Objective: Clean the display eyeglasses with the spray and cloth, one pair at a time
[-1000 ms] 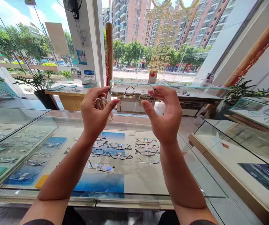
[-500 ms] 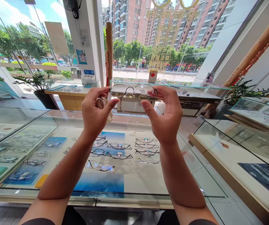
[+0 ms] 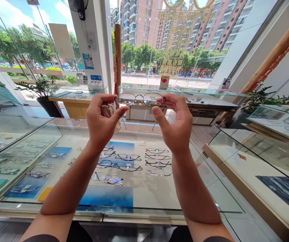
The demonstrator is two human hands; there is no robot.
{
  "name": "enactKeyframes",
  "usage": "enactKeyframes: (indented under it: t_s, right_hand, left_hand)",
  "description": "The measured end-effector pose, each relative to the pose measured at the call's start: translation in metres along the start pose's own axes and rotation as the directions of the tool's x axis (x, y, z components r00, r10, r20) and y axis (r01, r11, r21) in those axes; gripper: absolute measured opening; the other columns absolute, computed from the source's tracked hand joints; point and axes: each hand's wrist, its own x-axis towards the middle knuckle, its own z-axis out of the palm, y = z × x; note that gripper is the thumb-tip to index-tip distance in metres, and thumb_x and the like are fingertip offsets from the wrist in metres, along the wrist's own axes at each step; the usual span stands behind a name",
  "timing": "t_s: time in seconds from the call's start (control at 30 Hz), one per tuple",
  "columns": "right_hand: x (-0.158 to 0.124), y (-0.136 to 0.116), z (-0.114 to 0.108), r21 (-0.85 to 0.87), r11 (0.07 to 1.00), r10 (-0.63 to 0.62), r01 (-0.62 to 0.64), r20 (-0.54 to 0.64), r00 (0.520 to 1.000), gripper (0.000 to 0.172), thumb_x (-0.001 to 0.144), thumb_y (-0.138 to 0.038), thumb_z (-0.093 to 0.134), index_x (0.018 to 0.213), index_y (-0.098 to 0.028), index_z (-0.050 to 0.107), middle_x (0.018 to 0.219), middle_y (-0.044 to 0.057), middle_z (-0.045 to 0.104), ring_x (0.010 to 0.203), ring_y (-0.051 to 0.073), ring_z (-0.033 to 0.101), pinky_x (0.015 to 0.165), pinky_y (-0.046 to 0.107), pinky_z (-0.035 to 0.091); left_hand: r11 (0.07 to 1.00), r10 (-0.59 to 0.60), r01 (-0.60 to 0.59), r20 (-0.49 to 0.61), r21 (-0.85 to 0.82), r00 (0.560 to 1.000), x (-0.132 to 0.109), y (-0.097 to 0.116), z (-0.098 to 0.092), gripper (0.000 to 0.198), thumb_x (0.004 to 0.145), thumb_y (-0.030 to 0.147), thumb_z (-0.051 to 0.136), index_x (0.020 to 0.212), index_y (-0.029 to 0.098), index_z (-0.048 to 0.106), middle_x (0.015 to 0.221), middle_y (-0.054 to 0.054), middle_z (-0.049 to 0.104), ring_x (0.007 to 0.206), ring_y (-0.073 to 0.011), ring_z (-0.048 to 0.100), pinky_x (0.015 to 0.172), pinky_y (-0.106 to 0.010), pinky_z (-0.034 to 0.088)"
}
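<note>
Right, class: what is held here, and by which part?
Metal-framed glasses, pinched by the left hand and the right hand at the outer ends of the front.

Eyeglass frame [image 3: 139,99] at 12 o'clock: thin polished metal, lenses smooth and glossy. Cloth [image 3: 111,112] beside it: soft, matt, creased. Display case top [image 3: 154,191] at 6 o'clock: glossy glass. Post [image 3: 117,50] at 12 o'clock — varnished wood. Trim [image 3: 237,183] at 4 o'clock — pale matt wood.

Daylight: streaming in through the far shop windows [image 3: 139,40]. Glare: shining across the near display-case glass [image 3: 58,129] and eyeglasses [image 3: 139,99]. Edges: bowing outward, wide-angle; far detail perhaps softening.
</note>
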Motion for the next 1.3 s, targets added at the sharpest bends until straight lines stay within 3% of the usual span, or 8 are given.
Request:
enactKeyframes:
  t_s: [0.2,0.5,0.77,1.13,1.3]
  right_hand:
    - [-0.001,0.0,0.001,-0.002,0.998,0.056,-0.056,0.027,0.998,0.029,0.099,-0.041,0.074,0.125,-0.028,0.071,0.122,0.005,0.082,0.117,0.026,0.077,0.111,0.052,0.061]
    - [-0.002,0.012,0.006,0.04,0.991,0.126,-0.13,0.094,0.988,0.037,0.1,-0.047,0.075,0.131,-0.029,0.071,0.133,0.007,0.082,0.118,0.025,0.077,0.105,0.049,0.062]
    - [-0.004,0.017,0.01,0.064,0.991,0.109,-0.113,0.063,0.992,0.037,0.1,-0.047,0.077,0.132,-0.03,0.07,0.136,0.008,0.081,0.118,0.024,0.078,0.098,0.045,0.066]
    - [-0.011,0.006,0.018,-0.076,0.992,-0.109,0.1,-0.127,0.986,0.04,0.102,-0.042,0.077,0.141,-0.038,0.068,0.135,0.006,0.076,0.124,0.032,0.074,0.11,0.058,0.063]
    - [-0.011,0.004,0.019,-0.166,0.974,-0.181,0.156,-0.146,0.973,0.041,0.102,-0.039,0.076,0.142,-0.039,0.067,0.134,0.006,0.077,0.124,0.033,0.076,0.108,0.059,0.066]
  left_hand:
    - [0.994,0.096,-0.094,-0.02,0.061,0.995,0.002,0.005,-0.003,0.047,0.084,0.058,0.095,0.112,0.027,0.075,0.104,-0.005,0.072,0.098,-0.0232,0.066,0.089,-0.04,0.057]
    - [0.976,0.177,-0.173,-0.02,0.128,0.984,0.003,0.006,-0.008,0.054,0.08,0.059,0.097,0.118,0.028,0.073,0.112,-0.005,0.067,0.111,-0.0262,0.066,0.107,-0.044,0.056]
    - [0.988,0.117,-0.113,-0.04,0.104,0.992,0.004,0.007,-0.007,0.057,0.078,0.06,0.098,0.12,0.028,0.076,0.113,-0.005,0.069,0.112,-0.0277,0.067,0.106,-0.046,0.059]
    - [0.996,-0.08,0.08,0.012,-0.046,0.997,-0.004,-0.006,0.007,0.05,0.09,0.05,0.091,0.134,0.032,0.076,0.126,-0.006,0.076,0.105,-0.0226,0.07,0.092,-0.038,0.063]
    - [0.995,-0.088,0.09,0.025,-0.045,0.996,-0.006,-0.009,0.011,0.054,0.091,0.053,0.089,0.138,0.032,0.073,0.13,-0.007,0.077,0.107,-0.0224,0.071,0.093,-0.038,0.063]
